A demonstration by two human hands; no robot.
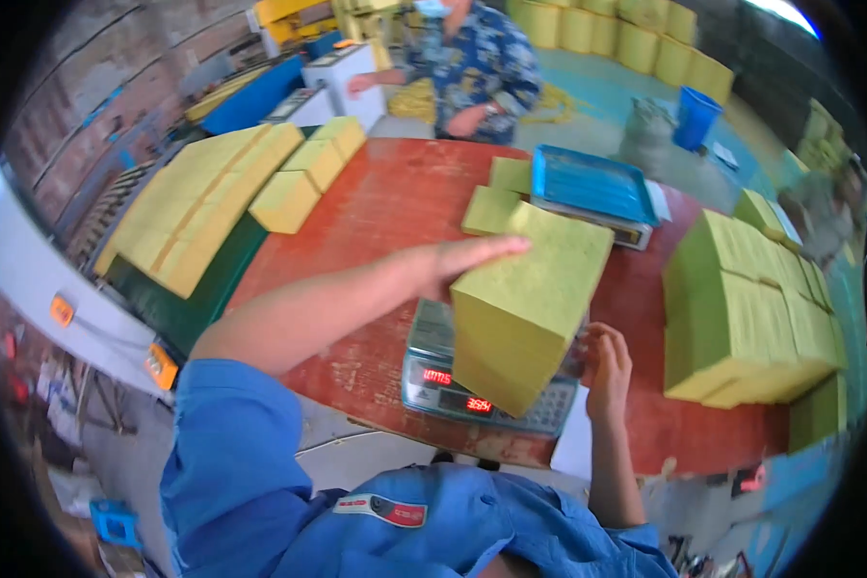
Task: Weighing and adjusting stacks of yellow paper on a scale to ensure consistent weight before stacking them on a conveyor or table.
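1. At the far left a white panel [63,279] slants through the view, carrying two orange boxes [160,366].
2. Beside it, long yellow blocks [202,197] lie in close rows over a green surface [220,287].
3. Next come a few shorter yellow blocks [284,200] in a line at the left side of the red tabletop [385,197].
4. The left hand [464,258] reaches in over the tabletop and lies against the upper left edge of a big yellow block [525,308]. One digit stretches across the top; the other fingers are hidden, so I cannot tell how firmly they grip.
5. That block is over a scale [426,371] with red lit figures, near the front edge of the tabletop (whether its base sits fully on the pan, I cannot tell).
6. Beyond the tabletop stands a co-worker in a patterned blue shirt [496,63], one hand by a white machine.
7. Behind the big block are two low yellow stacks [491,208] and, just to their right, a blue tray [592,183].
8. The right hand [607,374] is just beside the block's right side, its fingers loosely bent and open with nothing seen in them. A white sheet [573,443] lies below it.
9. Farther back, a blue bucket [696,118] stands on the floor.
10. On the right, a large yellow pile [747,313] rises from the tabletop, with a blurred person [830,214] behind it.
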